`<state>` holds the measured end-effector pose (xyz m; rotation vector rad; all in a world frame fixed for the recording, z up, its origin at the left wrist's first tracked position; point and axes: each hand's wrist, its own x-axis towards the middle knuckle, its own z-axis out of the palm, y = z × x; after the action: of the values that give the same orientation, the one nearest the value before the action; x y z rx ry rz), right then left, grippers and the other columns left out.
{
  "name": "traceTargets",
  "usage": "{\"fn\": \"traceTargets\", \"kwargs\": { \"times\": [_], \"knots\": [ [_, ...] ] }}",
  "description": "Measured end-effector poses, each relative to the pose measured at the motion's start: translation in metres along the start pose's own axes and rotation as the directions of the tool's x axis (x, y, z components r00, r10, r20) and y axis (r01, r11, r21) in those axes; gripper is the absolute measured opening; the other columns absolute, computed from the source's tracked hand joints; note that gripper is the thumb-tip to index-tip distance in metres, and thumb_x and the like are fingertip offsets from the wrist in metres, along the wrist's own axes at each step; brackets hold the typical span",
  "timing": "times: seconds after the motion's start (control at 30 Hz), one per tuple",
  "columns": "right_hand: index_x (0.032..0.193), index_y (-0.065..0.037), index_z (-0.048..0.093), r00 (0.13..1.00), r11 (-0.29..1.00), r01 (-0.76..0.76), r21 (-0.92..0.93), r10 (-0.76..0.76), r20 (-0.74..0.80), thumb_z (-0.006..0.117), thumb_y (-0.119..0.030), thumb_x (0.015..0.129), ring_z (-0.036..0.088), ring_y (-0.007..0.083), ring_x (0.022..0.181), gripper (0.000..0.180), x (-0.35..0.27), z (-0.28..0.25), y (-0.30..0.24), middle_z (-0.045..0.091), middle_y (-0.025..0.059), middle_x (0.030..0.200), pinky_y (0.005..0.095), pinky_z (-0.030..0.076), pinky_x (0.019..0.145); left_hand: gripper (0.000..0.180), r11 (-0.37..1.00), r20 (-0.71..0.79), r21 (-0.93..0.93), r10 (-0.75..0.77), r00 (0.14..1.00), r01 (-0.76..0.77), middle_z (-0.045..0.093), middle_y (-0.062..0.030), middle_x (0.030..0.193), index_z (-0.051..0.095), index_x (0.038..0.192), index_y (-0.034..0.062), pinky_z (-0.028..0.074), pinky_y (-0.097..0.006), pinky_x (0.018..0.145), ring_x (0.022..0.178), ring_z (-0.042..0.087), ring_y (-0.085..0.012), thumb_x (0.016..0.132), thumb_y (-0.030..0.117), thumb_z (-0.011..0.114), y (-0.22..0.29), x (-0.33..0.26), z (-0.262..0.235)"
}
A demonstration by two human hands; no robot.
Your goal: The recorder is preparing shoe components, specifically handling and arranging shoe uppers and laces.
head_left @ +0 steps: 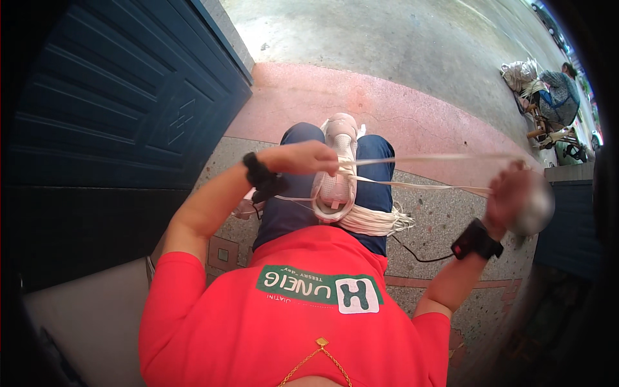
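I see the left hand closed around pale cord just beside the toe of a light pink shoe, which rests on the lap, on a raised knee in blue trousers. The fingers curl down over the strands; they grip them firmly. The cord runs taut from these fingers across to the right hand, held well apart. That hand is blurred; I judge it shut on the cord, though I cannot tell how its fingers lie. A bundle of the same cord hangs just below the shoe.

My assessment: the strands should stay level and tight between both hands, with the shoe braced as an anchor, so no slack forms.

Pose: left forearm bent inward, wrist with a black band turned down. Right arm is stretched outward, elbow low, wrist banded too.
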<state>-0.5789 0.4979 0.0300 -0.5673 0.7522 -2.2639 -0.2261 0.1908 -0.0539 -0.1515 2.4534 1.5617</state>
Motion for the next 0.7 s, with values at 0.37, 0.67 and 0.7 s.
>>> {"fn": "traceTargets", "kwargs": {
  "times": [0.37,0.67,0.7],
  "knots": [
    [0.114,-0.001,0.066,0.85,0.081,0.087,-0.993,0.514,0.117,0.063,-0.028,0.099,0.068,0.0411,0.085,0.031,-0.081,-0.016,0.253,0.07,0.0262,0.092,0.0501,0.052,0.074,0.024,0.583,-0.877,-0.465,-0.203,0.435,-0.666,0.046,0.0021,0.068,0.066,0.096,0.0049,0.047,-0.027,0.064,0.063,0.049,-0.0095,0.107,0.022,0.054,0.015,-0.199,-0.157],
    [0.088,-0.002,0.063,0.775,-0.058,0.269,-0.962,0.606,0.18,0.059,-0.027,0.098,0.067,0.0458,0.074,0.028,-0.11,0.027,0.246,0.067,0.0255,0.076,0.0559,0.051,0.067,0.02,0.883,-0.47,-0.372,-0.445,0.762,0.286,0.074,-0.0062,0.089,0.075,0.108,0.0019,0.055,-0.029,0.07,0.078,0.069,-0.0126,0.097,0.015,0.063,-0.027,-0.052,0.016],
    [0.088,-0.002,0.063,0.769,-0.057,0.265,-0.963,0.614,0.176,0.059,-0.027,0.098,0.067,0.0459,0.075,0.028,-0.111,0.028,0.245,0.067,0.0255,0.076,0.0559,0.051,0.067,0.019,0.965,-0.546,-0.147,-0.264,0.795,0.219,0.075,-0.0106,0.09,0.075,0.105,0.0016,0.056,-0.032,0.071,0.08,0.071,-0.0179,0.095,0.015,0.064,-0.035,-0.039,0.035]
  ]
}}
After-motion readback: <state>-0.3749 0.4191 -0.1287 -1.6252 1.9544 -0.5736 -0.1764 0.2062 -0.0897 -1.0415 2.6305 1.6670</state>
